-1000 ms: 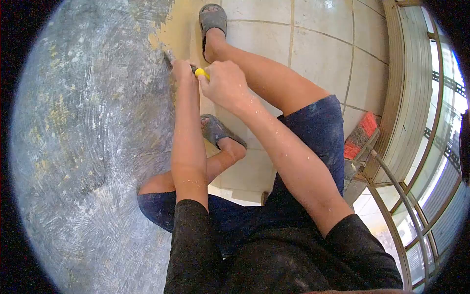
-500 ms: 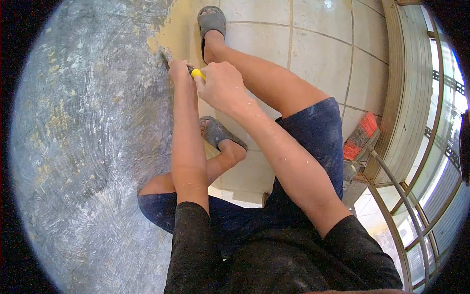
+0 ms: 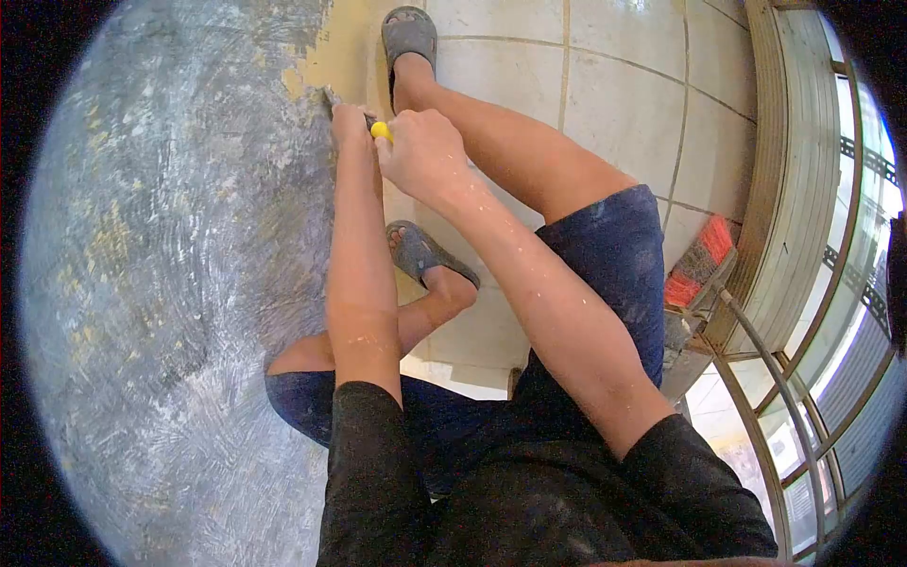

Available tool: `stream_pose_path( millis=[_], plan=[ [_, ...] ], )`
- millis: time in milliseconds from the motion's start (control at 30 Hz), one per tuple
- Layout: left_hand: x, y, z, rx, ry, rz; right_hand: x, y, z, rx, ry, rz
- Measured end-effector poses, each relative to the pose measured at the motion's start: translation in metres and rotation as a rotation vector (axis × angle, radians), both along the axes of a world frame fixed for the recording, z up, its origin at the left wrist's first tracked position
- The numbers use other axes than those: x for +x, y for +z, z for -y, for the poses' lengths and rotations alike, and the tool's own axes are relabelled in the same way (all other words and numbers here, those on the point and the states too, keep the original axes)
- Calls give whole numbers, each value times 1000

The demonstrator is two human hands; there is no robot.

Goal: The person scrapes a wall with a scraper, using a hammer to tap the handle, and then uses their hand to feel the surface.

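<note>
Both of my hands are closed on a scraper (image 3: 380, 130) with a black and yellow handle. My left hand (image 3: 350, 126) wraps around it near the blade end. Behind it, my right hand (image 3: 422, 154) grips the rear of the handle, covering most of it. The thin metal blade pokes out past my left hand and meets the mottled grey wall (image 3: 189, 236), at the edge of a bare yellowish patch (image 3: 326, 61). White flecks dot my forearms.
My sandalled feet stand on pale floor tiles (image 3: 501, 71), close beside the wall. At the right, a broom (image 3: 701, 262) with red and dark bristles leans by a wooden frame (image 3: 763, 104). Glazed panels with metal bars rise beyond it.
Both hands and the scraper have shifted slightly, with the blade a little farther up and to the right along the wall. My grip stays the same.
</note>
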State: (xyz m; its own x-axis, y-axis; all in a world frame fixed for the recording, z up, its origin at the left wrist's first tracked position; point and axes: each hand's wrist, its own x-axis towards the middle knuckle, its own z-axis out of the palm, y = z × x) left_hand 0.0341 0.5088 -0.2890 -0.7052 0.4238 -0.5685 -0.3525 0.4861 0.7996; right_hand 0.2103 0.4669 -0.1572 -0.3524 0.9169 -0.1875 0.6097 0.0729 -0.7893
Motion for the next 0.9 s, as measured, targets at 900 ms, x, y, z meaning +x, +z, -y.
stream_pose_path(
  millis=[900],
  plan=[
    [11, 35, -9, 151, -146, -198, 11, 11, -2, 163, 51, -30]
  ],
)
